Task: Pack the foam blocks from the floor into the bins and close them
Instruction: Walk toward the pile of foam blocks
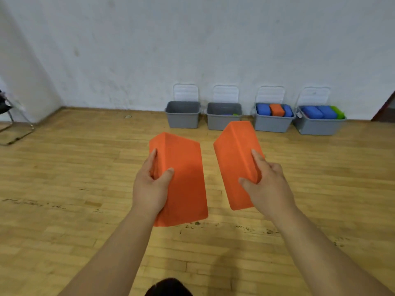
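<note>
Orange foam, two pieces, above the wooden floor point(64, 189): the left hand point(150, 186) clasps the left orange block point(183, 178) and the right hand point(267, 184) clasps the right orange block point(235, 159). Ahead, four grey bins point(182, 120) line the wall, with four lids point(185, 92) propped upright behind them. One chair point(3, 105) stands far left.

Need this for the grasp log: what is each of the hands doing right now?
Left hand: grips the left orange block.
Right hand: grips the right orange block.

One wide-angle head cam, pitched forward-down over pale wooden plank floor point(64, 189), facing white plaster wall point(149, 50); grey plastic bins point(182, 121) at its base sit far off.
</note>
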### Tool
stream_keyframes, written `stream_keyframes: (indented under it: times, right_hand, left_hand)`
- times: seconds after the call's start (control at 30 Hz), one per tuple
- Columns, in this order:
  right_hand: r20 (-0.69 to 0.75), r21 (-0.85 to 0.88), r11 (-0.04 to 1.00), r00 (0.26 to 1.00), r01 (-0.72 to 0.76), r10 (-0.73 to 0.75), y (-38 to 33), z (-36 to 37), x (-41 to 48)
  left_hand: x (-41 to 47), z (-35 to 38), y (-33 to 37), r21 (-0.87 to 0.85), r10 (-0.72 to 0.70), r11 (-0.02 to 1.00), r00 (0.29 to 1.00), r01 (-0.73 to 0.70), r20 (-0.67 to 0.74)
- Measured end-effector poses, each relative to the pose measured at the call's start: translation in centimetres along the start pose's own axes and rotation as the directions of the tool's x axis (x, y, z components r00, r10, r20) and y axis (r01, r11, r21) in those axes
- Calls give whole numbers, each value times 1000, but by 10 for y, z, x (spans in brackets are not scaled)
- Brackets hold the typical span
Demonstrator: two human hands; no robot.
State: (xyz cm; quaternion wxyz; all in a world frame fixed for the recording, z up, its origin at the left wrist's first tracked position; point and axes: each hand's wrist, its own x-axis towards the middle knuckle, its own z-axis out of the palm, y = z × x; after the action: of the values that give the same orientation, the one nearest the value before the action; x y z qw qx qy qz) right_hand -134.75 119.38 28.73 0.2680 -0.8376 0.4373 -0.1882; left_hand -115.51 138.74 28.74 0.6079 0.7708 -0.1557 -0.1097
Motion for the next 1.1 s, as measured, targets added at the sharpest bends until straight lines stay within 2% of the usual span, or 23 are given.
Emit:
stream_keyframes:
  times: [0.33, 0.8, 1.0, 1.1]
  right_hand:
    - [-8, 30, 998, 999, -47, 47, 12, 32, 155]
    - [-68, 68, 983, 982, -171, 175, -59, 125, 456]
    - [-62, 42, 976, 975, -213, 215, -31, 147, 585]
    - [-56, 46, 982, 981, -185, 187, -3, 160, 657]
  left_hand:
    - [160, 96, 3, -23, 10, 1000, 997, -8, 71]
    - [507, 177, 25, 23, 28, 999, 985, -32, 168]
    - [615, 263, 25, 24, 15, 1000, 978, -20, 210]
    - [666, 314, 20, 26, -5, 1000, 981, 0, 196]
